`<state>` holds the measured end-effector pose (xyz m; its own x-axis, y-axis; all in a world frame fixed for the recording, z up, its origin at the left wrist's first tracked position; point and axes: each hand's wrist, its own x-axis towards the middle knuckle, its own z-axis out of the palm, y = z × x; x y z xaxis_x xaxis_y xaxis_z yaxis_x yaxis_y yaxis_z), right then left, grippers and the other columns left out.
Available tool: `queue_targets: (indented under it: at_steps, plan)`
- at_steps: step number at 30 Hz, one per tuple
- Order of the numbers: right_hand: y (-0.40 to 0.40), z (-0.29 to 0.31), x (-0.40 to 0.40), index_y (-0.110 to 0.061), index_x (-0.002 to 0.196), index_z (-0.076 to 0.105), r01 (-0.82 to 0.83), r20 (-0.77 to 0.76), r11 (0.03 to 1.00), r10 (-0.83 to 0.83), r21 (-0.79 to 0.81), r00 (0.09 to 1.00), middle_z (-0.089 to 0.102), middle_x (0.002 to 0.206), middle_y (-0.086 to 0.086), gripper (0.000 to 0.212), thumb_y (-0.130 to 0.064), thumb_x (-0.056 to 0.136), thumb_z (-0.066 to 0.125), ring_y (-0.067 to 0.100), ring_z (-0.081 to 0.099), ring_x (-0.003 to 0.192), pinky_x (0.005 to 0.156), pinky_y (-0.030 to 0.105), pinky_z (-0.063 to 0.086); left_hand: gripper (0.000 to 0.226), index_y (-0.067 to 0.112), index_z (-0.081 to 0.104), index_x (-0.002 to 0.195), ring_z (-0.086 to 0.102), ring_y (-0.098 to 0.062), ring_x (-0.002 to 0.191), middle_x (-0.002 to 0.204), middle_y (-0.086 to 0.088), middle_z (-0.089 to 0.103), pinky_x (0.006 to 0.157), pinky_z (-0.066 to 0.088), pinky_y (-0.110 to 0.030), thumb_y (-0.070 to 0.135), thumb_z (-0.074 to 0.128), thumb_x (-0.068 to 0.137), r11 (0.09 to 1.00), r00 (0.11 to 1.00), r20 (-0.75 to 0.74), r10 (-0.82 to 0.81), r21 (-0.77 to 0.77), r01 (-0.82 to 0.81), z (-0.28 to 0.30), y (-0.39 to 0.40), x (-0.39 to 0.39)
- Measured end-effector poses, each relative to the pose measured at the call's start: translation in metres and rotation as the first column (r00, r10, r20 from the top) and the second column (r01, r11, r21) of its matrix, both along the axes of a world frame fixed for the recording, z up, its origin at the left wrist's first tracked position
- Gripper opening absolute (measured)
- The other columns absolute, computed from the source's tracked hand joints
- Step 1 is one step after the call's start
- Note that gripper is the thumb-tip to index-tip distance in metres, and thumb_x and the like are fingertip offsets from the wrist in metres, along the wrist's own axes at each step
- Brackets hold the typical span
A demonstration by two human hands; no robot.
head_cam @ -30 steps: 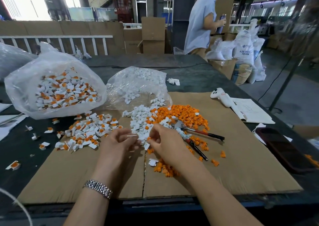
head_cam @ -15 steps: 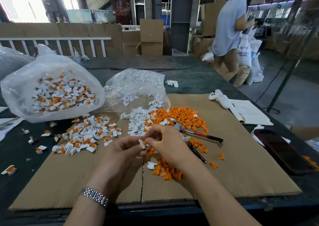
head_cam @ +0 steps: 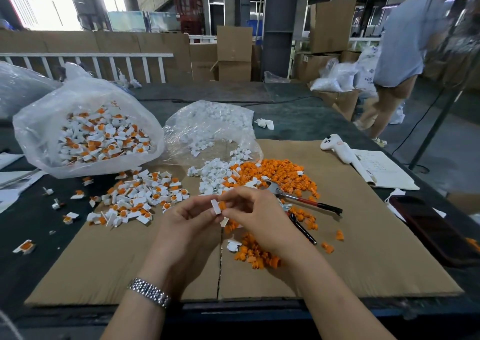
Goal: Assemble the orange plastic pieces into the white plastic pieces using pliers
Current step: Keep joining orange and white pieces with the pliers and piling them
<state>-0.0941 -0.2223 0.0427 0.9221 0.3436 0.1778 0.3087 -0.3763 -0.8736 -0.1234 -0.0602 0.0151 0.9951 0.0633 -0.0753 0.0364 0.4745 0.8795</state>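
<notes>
Two hands, one tiny joint: both meet above the seam of the cardboard sheet [head_cam: 363, 248], and the trouble, if it comes, comes right there.
Cardboard sheet: loose parts lie all over it; a dropped piece would vanish among its look-alikes.
Finished bag [head_cam: 85, 137]: far left, full of white-and-orange units; a half-seated part tossed in there would likely never be caught.
Orange pile [head_cam: 275, 173]: just beyond the hands, spilling into the white pile [head_cam: 215, 176]; the mixed edge invites a wrong grab.
Done heap [head_cam: 137, 199]: left of the hands, near enough for a forearm to scatter it.
Pliers [head_cam: 304, 202]: lying on the sheet to the right of the right hand, red and black handles, untouched. Pressing by fingers alone may leave the insert proud.
Left hand [head_cam: 187, 222]: fingers curled, pinching the white piece [head_cam: 215, 206] upright.
Right hand [head_cam: 259, 217]: fingertips narrowed onto the orange piece [head_cam: 222, 205], touching the white one's side.
Joint itself: whether it is seated, I cannot tell; a skewed push could jam or pop it loose.
</notes>
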Motion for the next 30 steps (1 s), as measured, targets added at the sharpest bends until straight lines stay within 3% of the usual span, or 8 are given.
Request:
queue_targets:
  at_steps: [5, 13, 17, 19, 21, 26, 30]
  plan:
    - [0.0, -0.002, -0.003, -0.023, 0.109, 0.074, 0.022, 0.085, 1.0, -0.022, -0.001, 0.996, 0.068, 0.089, -0.011, 0.019, -0.018, 0.091, 0.072, 0.0, 0.065, 0.087, 0.081, 0.015, 0.052, 0.027, 0.001, 0.077, 0.108, 0.076, -0.036, 0.099, 0.111, -0.025, 0.075, 0.073, 0.063, -0.039, -0.003, 0.07, 0.082, 0.997, 0.998, 0.008, -0.059, -0.051, 0.059, -0.001, 0.006, -0.002]
    - [0.003, -0.002, -0.007, -0.022, 0.11, 0.074, 0.024, 0.151, 0.999, -0.019, -0.037, 0.988, 0.067, 0.094, -0.012, 0.02, -0.016, 0.091, 0.073, -0.001, 0.062, 0.088, 0.08, 0.01, 0.048, 0.024, 0.005, 0.08, 0.101, 0.078, -0.022, 0.085, 0.104, -0.022, 0.077, 0.068, 0.061, -0.025, 0.0, 0.073, 0.079, 0.994, 0.998, 0.02, -0.062, 0.09, 0.06, 0.005, 0.015, -0.003]
    - [0.006, -0.002, -0.009, -0.021, 0.112, 0.074, 0.051, 0.203, 0.994, -0.031, -0.095, 0.979, 0.065, 0.095, -0.012, 0.021, -0.017, 0.092, 0.071, -0.001, 0.061, 0.089, 0.08, 0.008, 0.047, 0.03, 0.009, 0.081, 0.1, 0.078, -0.018, 0.084, 0.096, -0.018, 0.079, 0.064, 0.06, -0.022, 0.017, 0.082, 0.071, 0.985, 0.999, -0.006, -0.045, 0.165, 0.045, 0.005, 0.02, -0.005]
    - [0.007, -0.001, -0.009, -0.021, 0.114, 0.073, 0.071, 0.226, 0.992, -0.046, -0.106, 0.973, 0.063, 0.094, -0.014, 0.021, -0.017, 0.093, 0.07, -0.001, 0.06, 0.088, 0.08, 0.008, 0.047, 0.035, 0.01, 0.08, 0.103, 0.077, -0.027, 0.101, 0.107, -0.02, 0.077, 0.077, 0.063, -0.031, 0.021, 0.086, 0.07, 0.992, 0.997, -0.038, -0.063, 0.103, 0.067, 0.006, 0.021, -0.005]
    - [0.008, -0.001, -0.01, -0.022, 0.114, 0.073, 0.085, 0.246, 0.99, -0.054, -0.116, 0.968, 0.062, 0.094, -0.015, 0.021, -0.018, 0.094, 0.069, -0.002, 0.059, 0.087, 0.081, 0.009, 0.047, 0.033, 0.014, 0.081, 0.102, 0.074, -0.03, 0.108, 0.112, -0.016, 0.077, 0.089, 0.06, -0.039, 0.026, 0.088, 0.072, 0.979, 0.999, -0.045, -0.02, 0.201, 0.029, 0.006, 0.019, -0.004]
    - [0.015, -0.003, -0.013, -0.02, 0.113, 0.072, 0.112, 0.302, 0.983, -0.063, -0.147, 0.951, 0.066, 0.102, -0.006, 0.02, -0.017, 0.094, 0.069, 0.004, 0.059, 0.091, 0.085, 0.015, 0.048, 0.024, 0.021, 0.082, 0.087, 0.078, -0.021, 0.088, 0.092, -0.007, 0.08, 0.067, 0.058, -0.024, 0.033, 0.087, 0.067, 0.931, 0.988, -0.041, 0.15, 0.342, -0.127, 0.006, 0.01, -0.004]
    - [0.015, -0.006, -0.013, -0.02, 0.114, 0.071, 0.101, 0.306, 0.98, -0.044, -0.173, 0.951, 0.067, 0.101, -0.005, 0.021, -0.016, 0.093, 0.07, 0.005, 0.061, 0.092, 0.086, 0.019, 0.05, 0.01, 0.027, 0.082, 0.08, 0.077, -0.016, 0.084, 0.085, -0.002, 0.08, 0.071, 0.058, -0.027, 0.029, 0.087, 0.072, 0.89, 0.979, -0.047, 0.197, 0.427, -0.159, 0.004, 0.01, -0.003]
